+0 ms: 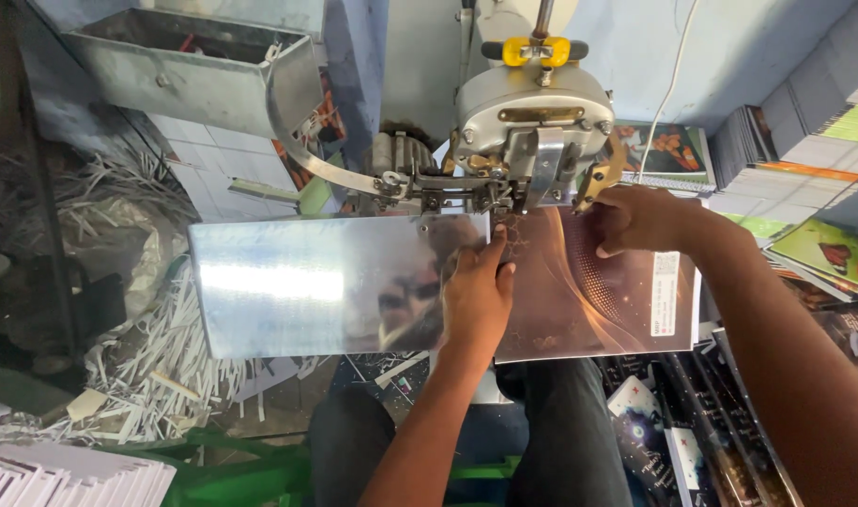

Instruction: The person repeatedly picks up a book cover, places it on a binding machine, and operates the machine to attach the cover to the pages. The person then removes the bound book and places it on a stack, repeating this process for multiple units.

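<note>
- The fingers (493, 255) of the left hand (476, 296) lie flat and together, gripping nothing, pressing down on the glossy brown booklet cover (579, 296) where it meets the shiny metal machine table (307, 282).
- The right hand (640, 218) has its fingers curled over the cover's far edge, just right of the grey metal stitching head (532, 122); whether it pinches the sheet or only steadies it I cannot tell.
- The cover lies right of centre on the table, its far edge tucked beneath the head, so the work looks to be mid-pass, not finished.
- Stacks of printed booklets (804, 141) stand far right, more lie near right, and white paper trimmings (157, 366) litter the left.
- Both forearms reach from the near side; the left runs straight up the middle, the right angles in from the right.
</note>
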